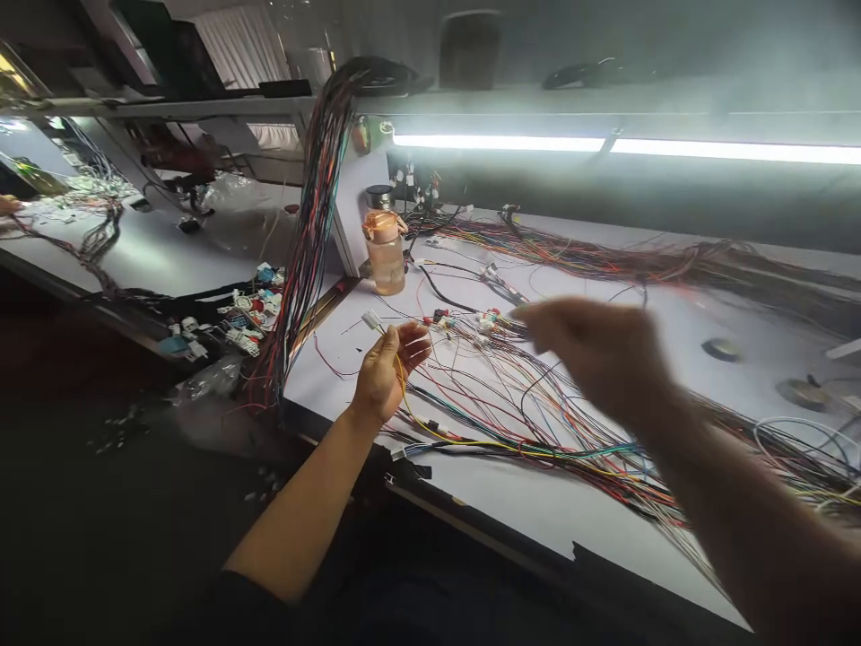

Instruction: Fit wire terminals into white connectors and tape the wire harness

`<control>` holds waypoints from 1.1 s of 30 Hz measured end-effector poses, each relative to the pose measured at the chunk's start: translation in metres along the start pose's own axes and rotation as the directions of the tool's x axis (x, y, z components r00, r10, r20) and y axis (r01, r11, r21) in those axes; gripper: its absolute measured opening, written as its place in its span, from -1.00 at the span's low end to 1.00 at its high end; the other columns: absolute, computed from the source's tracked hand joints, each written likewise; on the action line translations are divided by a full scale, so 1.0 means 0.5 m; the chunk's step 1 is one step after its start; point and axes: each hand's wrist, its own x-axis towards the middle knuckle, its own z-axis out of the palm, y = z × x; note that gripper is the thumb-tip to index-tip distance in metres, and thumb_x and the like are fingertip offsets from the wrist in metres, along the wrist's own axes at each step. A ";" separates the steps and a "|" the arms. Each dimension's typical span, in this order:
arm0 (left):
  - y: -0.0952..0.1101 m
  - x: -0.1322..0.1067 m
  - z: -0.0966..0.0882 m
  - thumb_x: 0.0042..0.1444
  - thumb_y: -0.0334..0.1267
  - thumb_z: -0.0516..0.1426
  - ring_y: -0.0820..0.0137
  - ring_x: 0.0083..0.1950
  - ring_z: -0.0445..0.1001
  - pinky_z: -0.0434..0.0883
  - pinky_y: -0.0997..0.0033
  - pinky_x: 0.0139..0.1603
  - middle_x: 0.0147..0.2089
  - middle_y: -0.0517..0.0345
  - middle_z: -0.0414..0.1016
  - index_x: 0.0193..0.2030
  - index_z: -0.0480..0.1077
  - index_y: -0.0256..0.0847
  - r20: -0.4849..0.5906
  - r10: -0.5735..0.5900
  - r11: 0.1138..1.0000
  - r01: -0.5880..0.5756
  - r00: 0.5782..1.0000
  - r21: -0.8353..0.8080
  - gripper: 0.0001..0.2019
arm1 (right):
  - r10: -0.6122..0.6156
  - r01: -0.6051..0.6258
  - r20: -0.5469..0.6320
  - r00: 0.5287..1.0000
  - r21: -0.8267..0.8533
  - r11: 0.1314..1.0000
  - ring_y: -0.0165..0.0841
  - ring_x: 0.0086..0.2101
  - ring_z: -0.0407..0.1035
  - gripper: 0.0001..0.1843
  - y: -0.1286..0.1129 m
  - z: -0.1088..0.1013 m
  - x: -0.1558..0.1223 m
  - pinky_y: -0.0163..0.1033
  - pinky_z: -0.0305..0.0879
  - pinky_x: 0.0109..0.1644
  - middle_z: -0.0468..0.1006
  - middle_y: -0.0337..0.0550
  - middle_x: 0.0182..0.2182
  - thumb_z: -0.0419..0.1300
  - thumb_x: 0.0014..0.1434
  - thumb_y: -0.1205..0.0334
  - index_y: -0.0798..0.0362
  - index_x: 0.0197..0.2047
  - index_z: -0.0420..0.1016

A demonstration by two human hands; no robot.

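Observation:
Between the thumb and fingers of my left hand (380, 372) is a white wire connector (372, 319), held above the table. A yellow wire (464, 440) runs down from that hand and joins the harness of many-coloured wires (578, 453) along the front of the table. My right hand (592, 345) is raised over the wires, smeared by motion, so its fingers are unclear. Below and left of it lies a cluster of small connectors (490, 319) on thin wires.
A water bottle (387, 256) stands by the shelf post. Left of it a thick wire bundle (316, 206) hangs from the shelf, beside a pile of connectors (246, 318). More wires (592, 260) stretch along the back under a lamp (498, 143). Two round objects (721, 349) sit at right.

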 end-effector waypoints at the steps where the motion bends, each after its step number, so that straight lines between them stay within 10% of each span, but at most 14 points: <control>1: 0.009 -0.010 0.005 0.25 0.00 0.02 0.33 -0.07 0.52 0.40 0.16 0.12 -0.01 -0.02 0.52 -0.11 0.46 -0.17 0.009 0.001 1.000 -0.001 1.000 -0.009 -0.67 | -0.011 0.017 0.092 0.996 -0.061 0.998 -0.48 -0.56 0.12 -0.65 0.009 0.043 -0.005 -0.28 0.05 -0.46 0.29 -0.26 -0.63 0.18 0.17 -0.02 0.07 -0.48 0.48; 8: 0.035 -0.047 0.015 0.25 -0.06 0.07 0.29 0.01 0.52 0.34 0.11 0.20 -0.05 0.02 0.55 -0.04 0.45 -0.17 0.016 0.007 0.999 -0.006 1.000 -0.038 -0.71 | 0.017 0.022 0.325 0.945 -0.115 0.993 -0.52 -0.60 0.01 -0.56 0.073 0.193 -0.016 -0.32 -0.04 -0.48 0.17 -0.33 -0.68 0.06 0.25 0.06 0.09 -0.60 0.32; 15: 0.022 -0.046 0.019 0.21 -0.09 0.12 0.28 -0.02 0.54 0.35 0.08 0.20 -0.19 0.05 0.58 -0.21 0.46 -0.19 -0.037 0.056 0.998 -0.056 0.998 0.014 -0.78 | -0.005 0.065 0.234 0.972 -0.250 0.966 -0.44 -0.51 0.27 -0.71 0.059 0.211 -0.018 -0.31 0.06 -0.39 0.52 -0.24 -0.49 0.12 0.23 0.01 -0.03 -0.17 0.58; 22: 0.031 -0.051 0.024 0.21 -0.08 0.12 0.18 0.11 0.46 0.41 -0.04 0.12 0.06 0.07 0.48 -0.12 0.46 -0.09 -0.027 0.062 0.996 -0.060 0.998 0.068 -0.79 | 0.069 -0.077 0.172 0.983 0.042 0.996 -0.47 -0.53 0.18 -0.70 0.045 0.219 -0.011 -0.32 0.08 -0.42 0.43 -0.26 -0.54 0.13 0.22 0.01 0.04 -0.30 0.58; 28: 0.040 -0.049 0.006 0.12 -0.05 0.20 0.19 0.17 0.40 0.39 -0.06 0.16 0.15 0.08 0.38 0.01 0.34 -0.01 -0.272 0.089 0.995 -0.098 0.958 -0.020 -0.67 | 0.156 -0.216 0.209 0.965 0.304 0.928 -0.50 -0.54 0.06 -0.60 0.067 0.202 -0.016 -0.33 0.02 -0.49 0.25 -0.32 -0.60 0.21 0.12 -0.11 0.11 -0.42 0.48; 33: 0.067 -0.041 -0.010 0.20 0.25 -0.10 0.15 0.23 0.34 0.28 -0.15 0.23 0.15 0.01 0.38 -0.10 0.36 -0.12 -0.400 0.018 0.971 -0.110 0.916 -0.210 -0.49 | 0.159 -0.209 0.182 0.970 0.296 0.932 -0.50 -0.54 0.08 -0.64 0.084 0.200 -0.022 -0.32 0.03 -0.48 0.30 -0.30 -0.59 0.22 0.13 -0.07 0.09 -0.42 0.50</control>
